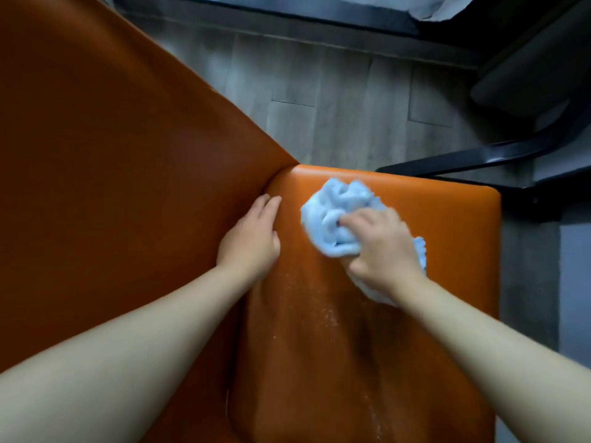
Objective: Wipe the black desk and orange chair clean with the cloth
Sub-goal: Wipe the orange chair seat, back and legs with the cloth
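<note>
The orange chair [335, 346] fills the lower and left part of the view, its backrest rising on the left and its seat running toward the bottom. My right hand [383, 247] grips a bunched light-blue cloth [335, 212] and presses it on the far part of the seat. My left hand [252, 235] rests flat with straight fingers at the crease where seat meets backrest. Pale specks and wet streaks mark the seat's middle. The black desk's top is out of view.
Grey wood-look flooring [319, 91] lies beyond the chair. A black frame or leg [479, 155] angles along the seat's far right edge, with a dark piece of furniture [527, 75] at the upper right.
</note>
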Demonstrator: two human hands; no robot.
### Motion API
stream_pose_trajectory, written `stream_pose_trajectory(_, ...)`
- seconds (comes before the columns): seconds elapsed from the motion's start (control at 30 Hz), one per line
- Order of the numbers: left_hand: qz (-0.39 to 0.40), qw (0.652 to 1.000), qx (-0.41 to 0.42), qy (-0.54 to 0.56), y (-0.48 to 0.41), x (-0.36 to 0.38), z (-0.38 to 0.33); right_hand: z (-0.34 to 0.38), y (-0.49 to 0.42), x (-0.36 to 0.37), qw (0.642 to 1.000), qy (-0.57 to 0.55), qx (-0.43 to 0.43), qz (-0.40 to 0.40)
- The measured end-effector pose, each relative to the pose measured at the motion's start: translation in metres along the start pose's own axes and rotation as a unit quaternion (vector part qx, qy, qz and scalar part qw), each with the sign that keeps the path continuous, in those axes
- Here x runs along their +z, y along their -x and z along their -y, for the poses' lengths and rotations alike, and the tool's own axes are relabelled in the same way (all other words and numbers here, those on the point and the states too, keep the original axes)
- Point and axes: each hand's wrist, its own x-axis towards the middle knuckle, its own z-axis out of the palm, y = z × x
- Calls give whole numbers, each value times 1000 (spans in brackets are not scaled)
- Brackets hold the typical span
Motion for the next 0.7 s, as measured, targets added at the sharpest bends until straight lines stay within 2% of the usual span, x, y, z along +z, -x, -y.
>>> stream_pose_trajectory(0.03, -4, 1000, 11, -14, -5, 1, -2, -12, -17, -6, 996, 17, 74, -56)
stream_pose_trajectory(0.07, -5, 999, 24, -30, -10, 4, -5, -25, -35, -10, 986, 49, 142, -71)
stream_pose_trajectory(0.13, 8, 997, 45, -67, -18, 11, -12, -41, -59, -8, 968, 100, 230, -1)
stream_pose_trajectory(0.17, 17, 996, 44, -78, -21, 17, -17, -42, -62, -4, 962, 114, 243, 43)
stream_pose_trajectory(0.27, 59, 995, 15, -73, -23, 33, -29, -31, -38, 17, 967, 86, 224, 88)
stream_pose_trajectory(0.37, 86, 992, 23, -92, -22, 40, -28, -13, 17, 27, 990, 12, 102, 97)
stream_pose_trajectory(0.4, 87, 990, 28, -110, -21, 40, -25, -10, 35, 24, 992, -28, 88, 84)
stream_pose_trajectory(0.43, 85, 987, 33, -135, -21, 41, -23, -14, 44, 16, 992, -62, 104, 37)
stream_pose_trajectory(0.5, 84, 980, 38, -179, -18, 44, -20, -40, 38, -3, 969, -64, 209, -115)
stream_pose_trajectory(0.57, 87, 976, 34, -195, -18, 47, -22, -86, 18, -23, 919, -21, 347, -188)
stream_pose_trajectory(0.63, 90, 976, 33, -198, -18, 48, -25, -121, -5, -38, 876, 9, 454, -164)
stream_pose_trajectory(0.67, 90, 976, 33, -196, -18, 48, -27, -124, -11, -36, 867, 21, 479, -134)
stream_pose_trajectory(0.7, 89, 976, 33, -196, -19, 48, -27, -119, -13, -28, 877, 38, 467, -102)
